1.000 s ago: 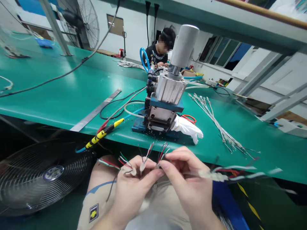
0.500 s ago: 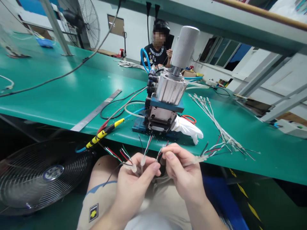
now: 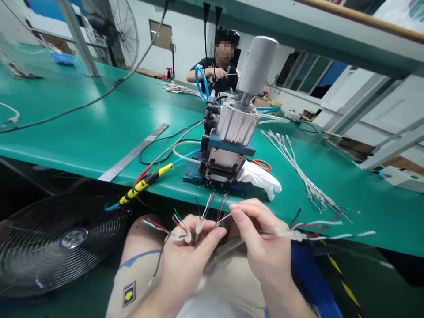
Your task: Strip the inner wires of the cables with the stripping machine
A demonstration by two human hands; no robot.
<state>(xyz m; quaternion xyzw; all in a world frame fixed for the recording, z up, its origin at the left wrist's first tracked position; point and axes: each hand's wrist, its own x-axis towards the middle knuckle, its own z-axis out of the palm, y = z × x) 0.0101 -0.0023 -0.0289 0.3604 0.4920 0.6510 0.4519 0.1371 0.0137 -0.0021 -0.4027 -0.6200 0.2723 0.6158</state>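
Over my lap, my left hand (image 3: pixel 190 251) is closed round several cables, their split ends fanning out above the fingers in red, white, black and green wires (image 3: pixel 207 205). Pale translucent sleeves (image 3: pixel 199 227) sit where the wires leave the cables. My right hand (image 3: pixel 261 238) pinches a thin white wire (image 3: pixel 225 218) between thumb and forefinger, just right of the left thumb. Another cable (image 3: pixel 291 234) passes through the right hand, its loose wires sticking out to the right, blurred. Beyond both hands stands a pneumatic press-like machine (image 3: pixel 228 150) at the bench edge.
A white glove (image 3: pixel 261 176) lies against the machine's base. On the green bench (image 3: pixel 66 145) are a metal ruler (image 3: pixel 135 152), a bundle of cables (image 3: pixel 298 172) and orange-handled tool loops (image 3: pixel 263 165). A floor fan (image 3: pixel 66 243) stands at lower left. Across the bench sits a co-worker (image 3: pixel 218 66).
My right hand has moved slightly right, drawing the pinched white wire away from the left thumb. The cable end at its right has swung outward. The co-worker's arm has risen across the chest.
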